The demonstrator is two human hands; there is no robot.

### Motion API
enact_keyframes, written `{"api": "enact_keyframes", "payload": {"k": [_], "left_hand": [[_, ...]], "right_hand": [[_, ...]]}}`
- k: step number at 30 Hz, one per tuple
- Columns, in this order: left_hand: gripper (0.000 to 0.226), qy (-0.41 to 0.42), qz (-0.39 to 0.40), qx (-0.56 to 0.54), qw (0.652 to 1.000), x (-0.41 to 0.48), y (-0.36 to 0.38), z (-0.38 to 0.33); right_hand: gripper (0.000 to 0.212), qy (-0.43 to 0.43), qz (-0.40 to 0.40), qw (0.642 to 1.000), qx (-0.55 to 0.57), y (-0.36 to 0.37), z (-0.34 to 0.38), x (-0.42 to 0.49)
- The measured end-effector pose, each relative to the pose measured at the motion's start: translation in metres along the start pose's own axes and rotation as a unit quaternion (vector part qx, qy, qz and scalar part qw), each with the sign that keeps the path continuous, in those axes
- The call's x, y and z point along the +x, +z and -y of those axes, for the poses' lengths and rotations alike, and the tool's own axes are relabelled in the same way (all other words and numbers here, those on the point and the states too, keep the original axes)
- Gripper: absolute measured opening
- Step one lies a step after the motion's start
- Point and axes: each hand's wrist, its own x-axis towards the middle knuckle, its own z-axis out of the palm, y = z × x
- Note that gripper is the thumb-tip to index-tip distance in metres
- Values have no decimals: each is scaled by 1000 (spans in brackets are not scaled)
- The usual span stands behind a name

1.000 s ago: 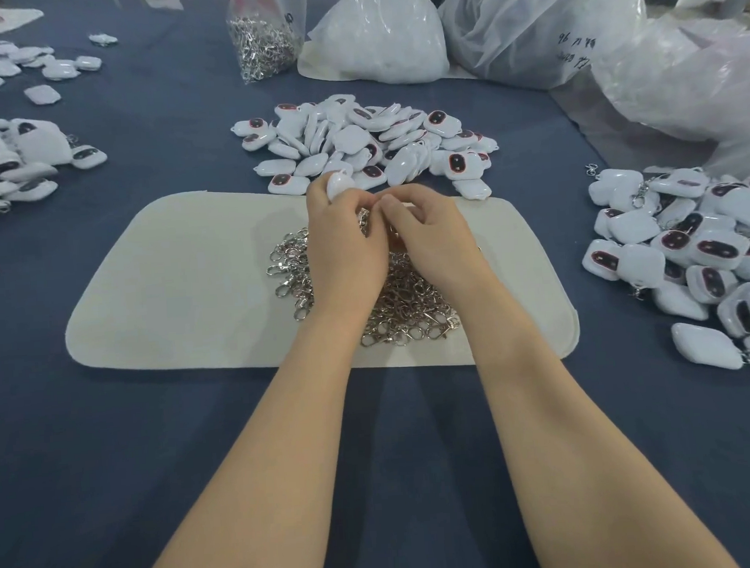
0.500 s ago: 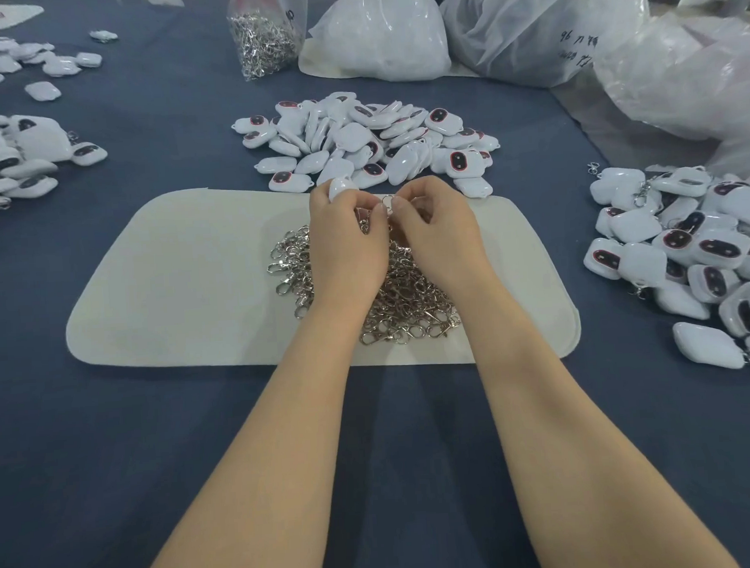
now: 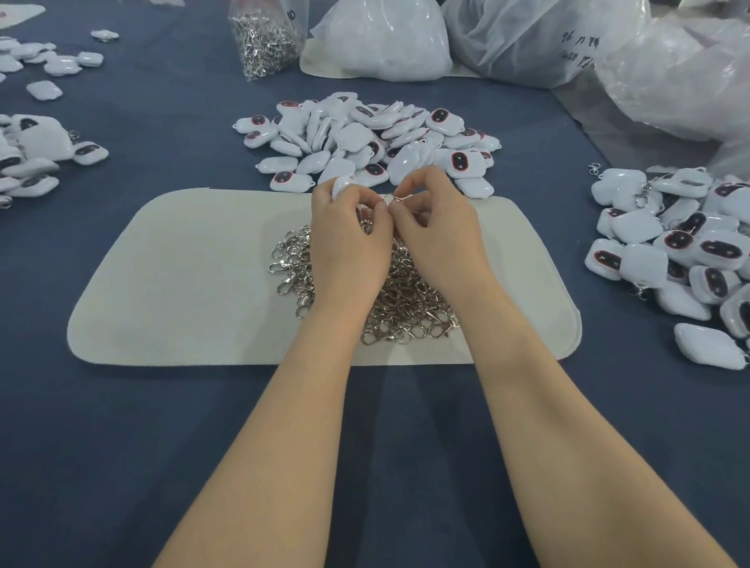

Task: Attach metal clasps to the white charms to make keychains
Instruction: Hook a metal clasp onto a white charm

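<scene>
**Head view: one bench, listed near to far**

1. Dark blue cloth table (image 3: 111,453): covers the whole work surface.
2. Cream felt mat (image 3: 197,286) with rounded corners: lies flat at the centre of the cloth.
3. Heap of silver metal clasps (image 3: 290,262): in the middle of the mat, partly hidden under both wrists.
4. Left hand (image 3: 349,246): over the heap, with fingers curled round one glossy white charm (image 3: 341,185). The charm shows past the knuckles at the mat's far edge.
5. Right hand (image 3: 438,236): fingertips meet the left hand's. Thumb and forefinger pinch a small metal clasp (image 3: 392,200) just beside the charm. I cannot tell whether the two are joined.
6. Pile of loose charms (image 3: 368,135), white with dark red-rimmed ovals: just beyond the mat.
7. Right-hand pile of charms (image 3: 691,242): several carry clasps, and the pile is well apart from the mat.
8. Left-hand pile of charms (image 3: 5,161): at the frame's edge, with a further scatter (image 3: 8,60) behind it.
9. Clear bag of clasps (image 3: 264,40): upright at the far side.
10. White plastic sacks (image 3: 384,37): beside that bag.
</scene>
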Motion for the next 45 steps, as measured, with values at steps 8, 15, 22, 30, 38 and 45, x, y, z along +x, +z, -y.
{"api": "enact_keyframes", "payload": {"k": [8,15,22,30,38,45], "left_hand": [[7,11,0,5,1000,-1,1,2],[9,23,-4,11,1000,-2,3,2],[11,22,-1,29,999,-4,2,0],[11,25,13,21,999,-3,3,0],[29,28,68,-58,996,-6,-1,-3],[22,23,97,-41,994,-4,1,1]], "right_hand": [[13,-6,-16,1000,-9,1,-2,2],[13,-4,-11,1000,6,3,-4,2],[12,-46,-3,999,-3,3,-5,1],[16,-48,-22,999,2,2,-7,1],[11,6,-75,997,-14,-5,-14,4],[13,-4,-70,997,-23,-4,-12,4]]}}
